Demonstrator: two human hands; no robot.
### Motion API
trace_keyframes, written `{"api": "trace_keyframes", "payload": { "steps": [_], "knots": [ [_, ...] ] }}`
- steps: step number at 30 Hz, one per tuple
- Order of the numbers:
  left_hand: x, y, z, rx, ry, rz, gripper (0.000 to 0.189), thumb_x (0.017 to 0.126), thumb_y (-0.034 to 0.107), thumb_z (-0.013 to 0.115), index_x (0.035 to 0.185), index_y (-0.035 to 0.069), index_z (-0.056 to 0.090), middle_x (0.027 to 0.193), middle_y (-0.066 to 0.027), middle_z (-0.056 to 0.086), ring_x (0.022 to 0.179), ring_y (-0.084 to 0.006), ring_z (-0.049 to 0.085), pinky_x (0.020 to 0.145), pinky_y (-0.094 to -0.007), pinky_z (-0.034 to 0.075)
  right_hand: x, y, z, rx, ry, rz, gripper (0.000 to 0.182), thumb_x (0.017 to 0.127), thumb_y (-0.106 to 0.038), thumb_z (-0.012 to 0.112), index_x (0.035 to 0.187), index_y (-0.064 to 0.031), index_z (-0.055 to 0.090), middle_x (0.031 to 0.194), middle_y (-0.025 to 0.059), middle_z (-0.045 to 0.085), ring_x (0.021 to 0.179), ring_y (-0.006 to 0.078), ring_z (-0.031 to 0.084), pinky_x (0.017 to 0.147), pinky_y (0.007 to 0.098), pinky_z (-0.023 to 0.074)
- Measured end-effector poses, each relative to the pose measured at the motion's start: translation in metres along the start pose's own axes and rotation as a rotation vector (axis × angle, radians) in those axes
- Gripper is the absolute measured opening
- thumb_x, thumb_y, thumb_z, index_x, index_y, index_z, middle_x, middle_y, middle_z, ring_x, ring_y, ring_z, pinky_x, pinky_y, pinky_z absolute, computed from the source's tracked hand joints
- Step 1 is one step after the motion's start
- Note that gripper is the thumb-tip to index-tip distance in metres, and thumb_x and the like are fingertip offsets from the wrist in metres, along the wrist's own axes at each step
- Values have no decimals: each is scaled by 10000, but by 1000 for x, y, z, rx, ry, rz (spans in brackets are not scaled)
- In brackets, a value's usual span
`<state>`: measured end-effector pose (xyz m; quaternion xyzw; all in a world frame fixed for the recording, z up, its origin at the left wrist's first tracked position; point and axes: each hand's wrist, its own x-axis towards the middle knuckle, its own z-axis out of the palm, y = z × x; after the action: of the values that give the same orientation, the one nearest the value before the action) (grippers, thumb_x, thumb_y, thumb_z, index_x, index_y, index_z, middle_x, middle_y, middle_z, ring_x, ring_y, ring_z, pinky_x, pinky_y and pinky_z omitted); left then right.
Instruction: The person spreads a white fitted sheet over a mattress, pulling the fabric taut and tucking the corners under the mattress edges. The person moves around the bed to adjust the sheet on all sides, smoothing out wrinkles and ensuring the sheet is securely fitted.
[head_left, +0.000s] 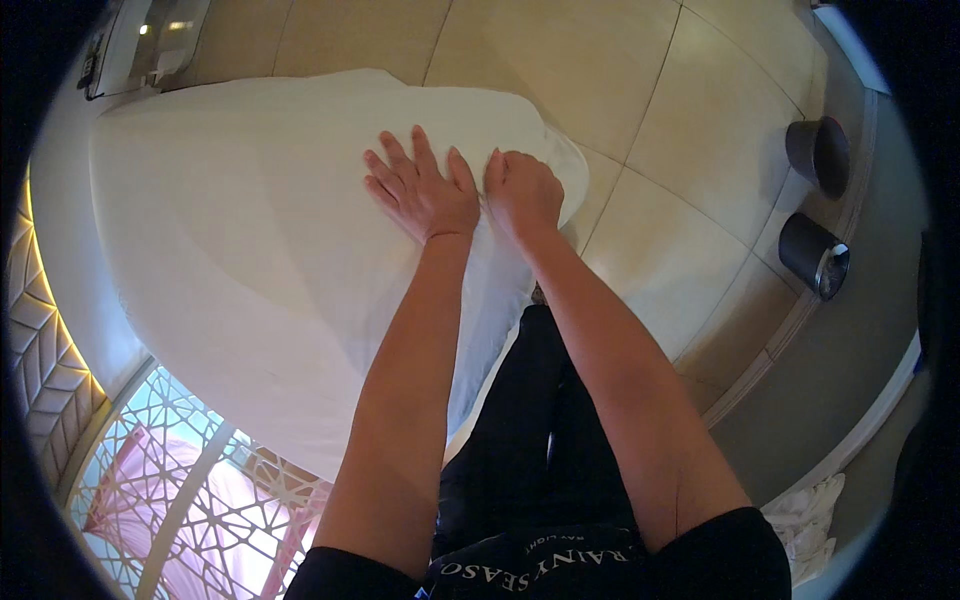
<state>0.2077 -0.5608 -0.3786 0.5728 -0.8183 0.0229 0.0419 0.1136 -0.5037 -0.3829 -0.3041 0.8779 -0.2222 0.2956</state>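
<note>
A white sheet (247, 225) covers the bed in front of me and to the left, smooth over most of its top. My left hand (431, 187) presses palm down near the sheet's right side, fingers spread and holding nothing. Close beside it, my right hand (523, 191) is curled closed on the sheet near the bed's corner; its fingertips are hidden beneath the hand. A crease runs down between both hands. Loose sheet cloth (491, 307) hangs over the near side by my dark trousers.
Beige floor tiles (675, 187) surround the bed's far and right sides. Two dark bins (806, 154) (804, 251) stand along the right wall. A padded headboard panel (56, 360) is at far left. Pink fabric (180, 495) shows behind a patterned lattice screen (161, 420). White bundled cloth (806, 525) lies lower right.
</note>
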Motion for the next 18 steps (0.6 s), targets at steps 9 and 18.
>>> {"api": "trace_keyframes", "payload": {
  "steps": [9,18],
  "knots": [
    [17,2,-2,-122,-296,182,332,865,276,521,1131,132,659,1369,-69,503,1386,-313,274,1129,-539,109,22,13,17,168,-62,348,649,806,-499,615,1191,22,575,1182,224,596,1122,357,561,931,440,452],
    [12,15,2,-167,-350,116,391,789,282,570,1138,123,644,1395,-88,465,1361,-327,299,1099,-554,174,85,136,76,-508,-895,-65,420,920,-359,495,1094,8,602,1038,193,652,1113,334,567,883,446,476]
  ]
}}
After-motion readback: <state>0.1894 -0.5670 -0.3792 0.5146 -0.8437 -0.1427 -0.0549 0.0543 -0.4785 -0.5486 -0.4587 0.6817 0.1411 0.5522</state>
